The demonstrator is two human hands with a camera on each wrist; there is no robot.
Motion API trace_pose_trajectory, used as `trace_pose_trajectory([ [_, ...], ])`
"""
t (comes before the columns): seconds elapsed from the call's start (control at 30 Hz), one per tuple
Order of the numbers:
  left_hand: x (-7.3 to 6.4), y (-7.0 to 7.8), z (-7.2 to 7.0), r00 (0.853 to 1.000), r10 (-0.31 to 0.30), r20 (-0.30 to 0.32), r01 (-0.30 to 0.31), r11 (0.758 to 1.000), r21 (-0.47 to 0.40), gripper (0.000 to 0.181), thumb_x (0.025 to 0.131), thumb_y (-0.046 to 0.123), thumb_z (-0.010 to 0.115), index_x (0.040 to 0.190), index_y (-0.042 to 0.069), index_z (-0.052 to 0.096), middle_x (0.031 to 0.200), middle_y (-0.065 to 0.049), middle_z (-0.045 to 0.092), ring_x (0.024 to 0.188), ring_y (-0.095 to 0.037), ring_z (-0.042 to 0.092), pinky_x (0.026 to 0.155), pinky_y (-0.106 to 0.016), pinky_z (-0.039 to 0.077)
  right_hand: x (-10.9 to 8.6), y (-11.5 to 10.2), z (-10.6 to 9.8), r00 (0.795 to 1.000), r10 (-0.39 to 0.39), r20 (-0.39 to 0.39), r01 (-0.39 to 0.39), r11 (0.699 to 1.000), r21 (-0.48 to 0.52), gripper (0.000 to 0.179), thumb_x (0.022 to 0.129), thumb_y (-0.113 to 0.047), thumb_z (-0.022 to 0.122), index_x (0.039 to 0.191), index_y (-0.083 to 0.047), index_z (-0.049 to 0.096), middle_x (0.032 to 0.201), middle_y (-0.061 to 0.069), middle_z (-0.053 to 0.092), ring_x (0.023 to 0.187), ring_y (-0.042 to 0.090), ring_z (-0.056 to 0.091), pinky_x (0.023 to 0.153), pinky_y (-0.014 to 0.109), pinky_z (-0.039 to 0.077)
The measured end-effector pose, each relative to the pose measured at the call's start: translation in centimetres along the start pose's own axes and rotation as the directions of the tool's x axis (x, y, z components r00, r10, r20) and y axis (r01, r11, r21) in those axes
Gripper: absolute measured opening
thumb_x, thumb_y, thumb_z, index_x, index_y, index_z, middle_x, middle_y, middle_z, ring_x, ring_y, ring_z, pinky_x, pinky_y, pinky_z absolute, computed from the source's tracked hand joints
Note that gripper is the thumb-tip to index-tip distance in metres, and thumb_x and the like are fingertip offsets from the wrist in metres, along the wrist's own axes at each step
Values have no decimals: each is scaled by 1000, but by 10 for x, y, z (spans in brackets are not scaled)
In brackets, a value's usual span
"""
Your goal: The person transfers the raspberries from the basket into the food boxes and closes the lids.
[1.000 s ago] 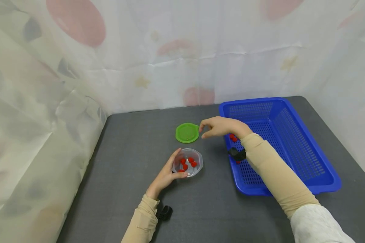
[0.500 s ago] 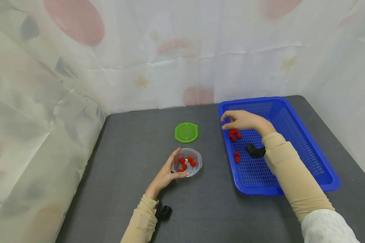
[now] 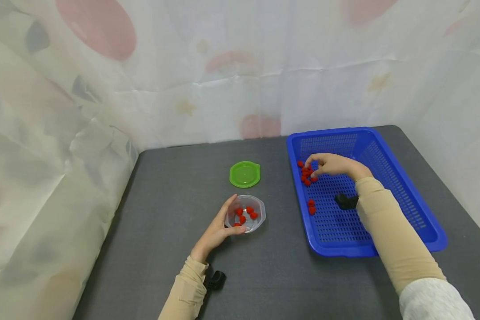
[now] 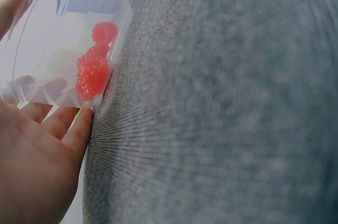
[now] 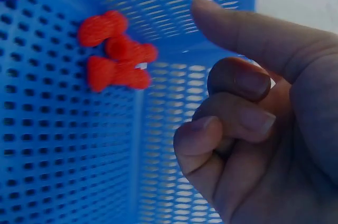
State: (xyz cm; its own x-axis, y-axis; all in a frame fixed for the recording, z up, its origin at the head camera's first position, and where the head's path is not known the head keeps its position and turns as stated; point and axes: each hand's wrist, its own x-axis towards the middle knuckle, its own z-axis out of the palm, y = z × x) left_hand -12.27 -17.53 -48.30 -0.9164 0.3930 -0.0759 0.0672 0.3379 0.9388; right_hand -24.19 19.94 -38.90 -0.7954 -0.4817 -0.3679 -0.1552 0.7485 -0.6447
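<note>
My left hand (image 3: 221, 225) grips a clear plastic container (image 3: 258, 204) on the table, thumb at its near side and fingers round its far side. Several red raspberries (image 3: 242, 219) lie inside; the left wrist view shows some raspberries (image 4: 92, 76) through the wall. My right hand (image 3: 333, 164) hovers at the left part of a blue perforated basket (image 3: 358, 231), over a cluster of raspberries (image 3: 304, 179). Thumb and fingertips stand apart there. In the right wrist view the hand (image 5: 264, 108) has bent fingers, a more extended thumb and no visible raspberry; the cluster (image 5: 119, 52) lies beyond.
A green lid (image 3: 245, 174) lies flat on the grey table (image 3: 176, 200), just behind the container. Two more raspberries (image 3: 311, 206) sit nearer the basket's front left. Patterned curtains (image 3: 224, 102) hang at the back and the sides.
My right hand has moved from beside the green lid rightward into the basket, then a little further right and down toward the raspberries. The left hand and container have stayed in place.
</note>
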Motion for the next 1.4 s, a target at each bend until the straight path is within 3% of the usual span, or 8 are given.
trace_pose_trajectory([
  [0.2,2,-9,0,1000,11,-11,-11,1000,1,91,77,20,76,146,35,20,149,-2,34,139,-22,33,114,-49,24,6,15,3,999,32,-13,-32,999,37,34,88,-15,61,120,-8,51,82,4,35,67,17,32,59,30,29],
  [0.33,2,-10,0,1000,14,-9,-14,1000,-2,91,77,22,76,147,34,20,150,-3,34,139,-22,32,114,-49,24,10,26,6,998,64,3,-64,996,68,32,89,-14,60,119,-6,52,90,8,39,68,16,33,59,29,30],
  [0.53,1,-11,0,1000,-7,-8,7,1000,-7,91,77,20,76,146,35,20,150,-1,33,139,-21,32,115,-47,23,12,40,13,995,95,41,-99,987,126,29,92,-13,56,119,-5,50,96,12,44,56,12,28,56,28,32],
  [0.67,1,-8,0,1000,6,-1,-6,1000,-23,92,77,13,76,149,26,19,150,-6,33,139,-25,32,114,-48,23,14,49,17,995,100,30,-103,985,138,30,91,-15,57,117,-4,48,104,16,46,60,14,33,57,30,34],
  [0.83,-3,12,-1,999,43,21,-43,999,-32,91,78,7,73,149,9,16,149,-20,32,138,-35,31,112,-53,23,20,62,20,997,76,6,-76,981,177,31,88,-25,63,111,-8,51,101,15,46,60,13,32,53,30,34],
  [0.97,-5,22,-2,999,23,29,-22,999,-25,90,79,9,72,149,9,16,149,-18,31,139,-33,30,113,-51,23,22,70,22,999,44,6,-44,981,190,35,85,-37,66,105,-12,53,93,10,42,54,12,27,50,30,31],
  [1.17,-5,23,-2,999,18,35,-17,999,-27,90,80,9,71,149,8,15,150,-18,30,139,-34,30,113,-51,23,19,66,25,988,155,17,-155,970,185,39,86,-35,64,112,-9,52,102,11,42,67,16,33,58,29,32],
  [1.4,-5,22,-2,999,38,26,-37,999,-23,90,79,9,72,149,8,16,149,-20,31,138,-35,30,113,-52,24,18,61,25,987,158,13,-158,973,167,39,88,-35,63,112,-7,51,98,8,42,67,16,35,58,28,32],
])
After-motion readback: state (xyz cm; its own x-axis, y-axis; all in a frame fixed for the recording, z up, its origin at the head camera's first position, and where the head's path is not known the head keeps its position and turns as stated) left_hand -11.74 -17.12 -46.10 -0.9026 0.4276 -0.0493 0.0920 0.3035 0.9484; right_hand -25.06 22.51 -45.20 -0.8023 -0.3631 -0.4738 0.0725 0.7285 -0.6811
